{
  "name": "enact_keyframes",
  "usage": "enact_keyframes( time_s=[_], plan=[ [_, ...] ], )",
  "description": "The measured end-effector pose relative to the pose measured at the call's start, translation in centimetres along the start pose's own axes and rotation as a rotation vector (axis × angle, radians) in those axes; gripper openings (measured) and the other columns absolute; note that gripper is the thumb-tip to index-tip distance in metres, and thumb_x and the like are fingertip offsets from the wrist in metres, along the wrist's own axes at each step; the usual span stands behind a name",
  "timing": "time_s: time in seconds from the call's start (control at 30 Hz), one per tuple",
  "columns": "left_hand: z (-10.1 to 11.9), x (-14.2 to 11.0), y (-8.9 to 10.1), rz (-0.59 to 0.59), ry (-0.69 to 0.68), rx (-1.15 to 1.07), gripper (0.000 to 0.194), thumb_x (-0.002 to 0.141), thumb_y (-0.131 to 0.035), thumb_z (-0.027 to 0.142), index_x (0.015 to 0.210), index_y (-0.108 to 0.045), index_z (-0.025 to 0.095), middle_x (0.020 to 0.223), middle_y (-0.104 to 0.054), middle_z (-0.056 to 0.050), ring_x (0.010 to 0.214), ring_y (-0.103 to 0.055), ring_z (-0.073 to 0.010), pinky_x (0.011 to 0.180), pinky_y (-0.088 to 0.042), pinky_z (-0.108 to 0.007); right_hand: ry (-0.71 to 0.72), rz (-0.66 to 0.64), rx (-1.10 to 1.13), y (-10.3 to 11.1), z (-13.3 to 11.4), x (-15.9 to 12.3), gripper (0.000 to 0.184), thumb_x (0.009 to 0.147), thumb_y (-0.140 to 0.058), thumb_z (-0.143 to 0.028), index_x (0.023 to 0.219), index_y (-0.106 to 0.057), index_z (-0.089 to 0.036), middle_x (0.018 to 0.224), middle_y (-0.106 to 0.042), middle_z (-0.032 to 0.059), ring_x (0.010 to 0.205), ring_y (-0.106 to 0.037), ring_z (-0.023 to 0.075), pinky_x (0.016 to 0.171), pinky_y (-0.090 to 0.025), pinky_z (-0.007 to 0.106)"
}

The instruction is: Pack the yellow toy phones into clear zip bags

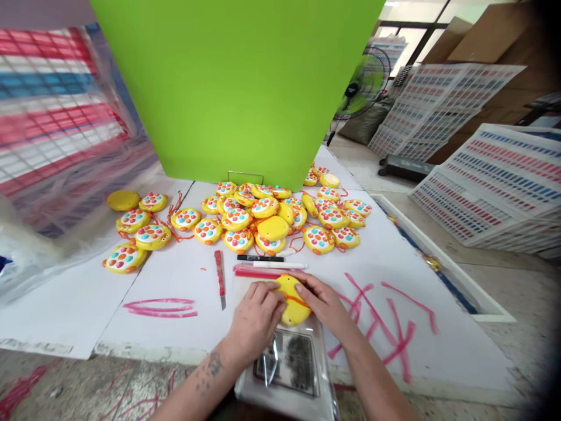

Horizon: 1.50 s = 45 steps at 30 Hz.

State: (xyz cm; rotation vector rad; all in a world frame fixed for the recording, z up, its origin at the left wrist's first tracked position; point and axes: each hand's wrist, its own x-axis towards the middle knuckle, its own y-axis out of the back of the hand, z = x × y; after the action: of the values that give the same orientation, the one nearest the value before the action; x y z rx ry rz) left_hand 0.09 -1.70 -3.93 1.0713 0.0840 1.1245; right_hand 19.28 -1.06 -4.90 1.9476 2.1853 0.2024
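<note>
Left hand (258,313) and right hand (323,299) pinching yellow toy (296,316), markers (260,258) between it and bead-studded toys (237,218).

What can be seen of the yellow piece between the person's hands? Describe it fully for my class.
The yellow piece is rounded, smooth and slightly glossy, perhaps plastic or painted wood. Its plain face is turned up, with small dark dots near the edge and an orange cord across it. The left hand is at its left edge; the right hand grips its upper right side. It is held over clear plastic; whether they touch is unclear. Its underside is hidden.
</note>
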Motion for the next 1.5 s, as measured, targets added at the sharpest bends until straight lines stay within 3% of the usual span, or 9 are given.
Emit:
enact_keyframes(
  time_s=[0.3,0.43,0.73,0.9,1.07,1.23,1.3,1.4,1.5],
  plan=[
    [-0.1,-0.3,0.0,0.003,-0.002,-0.003,0.012,0.092,-0.048,0.021,0.099,-0.057,0.017,0.11,-0.058,-0.01,0.106,-0.053,-0.0227,0.091,-0.051,-0.041,0.044,-0.032,0.005,0.0,0.2,0.0,0.04,0.086,-0.055,-0.044,0.12,-0.059,-0.024,0.125,-0.06,0.0068,0.116,-0.053,0.0241,0.1,-0.043,0.04],
    [-0.1,-0.4,0.0,-0.029,0.023,-0.023,0.025,0.089,-0.053,0.027,0.111,-0.053,0.016,0.117,-0.056,-0.013,0.11,-0.052,-0.0245,0.094,-0.049,-0.045,0.014,-0.013,0.016,0.2,0.5,-0.4,0.045,0.086,-0.054,-0.044,0.125,-0.054,-0.024,0.132,-0.054,0.0075,0.121,-0.049,0.0237,0.104,-0.038,0.041],
    [-0.3,-0.6,0.1,-0.028,0.067,-0.1,0.044,0.089,-0.054,0.028,0.129,-0.039,0.019,0.134,-0.046,-0.016,0.123,-0.046,-0.0262,0.1,-0.045,-0.048,0.001,0.061,0.211,-0.1,-0.3,-1.1,0.059,0.082,-0.057,-0.046,0.135,-0.042,-0.026,0.13,-0.053,0.008,0.111,-0.056,0.0223,0.093,-0.049,0.036],
    [-0.4,-0.6,0.1,0.018,0.114,-0.19,0.048,0.089,-0.055,0.025,0.132,-0.036,0.02,0.13,-0.05,-0.014,0.123,-0.047,-0.0248,0.1,-0.045,-0.046,-0.009,-0.063,0.253,-0.3,-0.7,-1.4,0.056,0.082,-0.058,-0.041,0.134,-0.041,-0.027,0.124,-0.056,0.0066,0.107,-0.057,0.0208,0.088,-0.05,0.034],
    [-0.6,-0.7,0.0,0.008,0.149,-0.227,0.058,0.086,-0.058,0.025,0.137,-0.029,0.021,0.129,-0.053,-0.013,0.118,-0.052,-0.0246,0.098,-0.046,-0.044,0.014,-0.075,0.245,0.1,-0.6,-1.4,0.046,0.08,-0.061,-0.041,0.121,-0.047,-0.027,0.115,-0.06,0.0074,0.101,-0.06,0.0219,0.083,-0.052,0.036],
    [-0.7,-0.7,-0.2,-0.076,0.178,-0.167,0.084,0.078,-0.069,0.038,0.142,-0.018,0.019,0.132,-0.051,-0.017,0.113,-0.054,-0.0288,0.093,-0.047,-0.047,0.062,0.053,0.321,0.5,0.1,-1.2,0.044,0.076,-0.065,-0.041,0.115,-0.049,-0.028,0.116,-0.061,0.0071,0.101,-0.06,0.0229,0.083,-0.053,0.037],
    [-0.6,-0.4,-0.3,-0.09,0.154,-0.103,0.075,0.079,-0.068,0.037,0.138,-0.026,0.018,0.124,-0.055,-0.015,0.108,-0.054,-0.0283,0.09,-0.047,-0.047,0.07,0.132,0.367,0.7,0.4,-0.9,0.046,0.078,-0.063,-0.042,0.12,-0.05,-0.028,0.121,-0.059,0.0073,0.107,-0.058,0.0239,0.087,-0.052,0.038],
    [-0.3,0.0,-0.5,-0.144,0.119,0.063,0.037,0.082,-0.065,0.032,0.114,-0.051,0.017,0.104,-0.061,-0.009,0.095,-0.055,-0.0268,0.083,-0.048,-0.045,0.025,0.23,0.289,1.1,0.6,-0.5,0.05,0.081,-0.06,-0.044,0.127,-0.051,-0.026,0.13,-0.056,0.0072,0.117,-0.053,0.0254,0.097,-0.047,0.04],
    [-0.2,0.3,-0.8,-0.194,0.102,0.201,0.016,0.083,-0.064,0.031,0.092,-0.058,0.019,0.094,-0.058,-0.006,0.086,-0.052,-0.0247,0.076,-0.048,-0.042,-0.019,0.251,0.121,1.2,0.5,-0.2,0.054,0.08,-0.061,-0.049,0.128,-0.053,-0.024,0.133,-0.055,0.0068,0.12,-0.052,0.0264,0.101,-0.043,0.041]
  ],
)
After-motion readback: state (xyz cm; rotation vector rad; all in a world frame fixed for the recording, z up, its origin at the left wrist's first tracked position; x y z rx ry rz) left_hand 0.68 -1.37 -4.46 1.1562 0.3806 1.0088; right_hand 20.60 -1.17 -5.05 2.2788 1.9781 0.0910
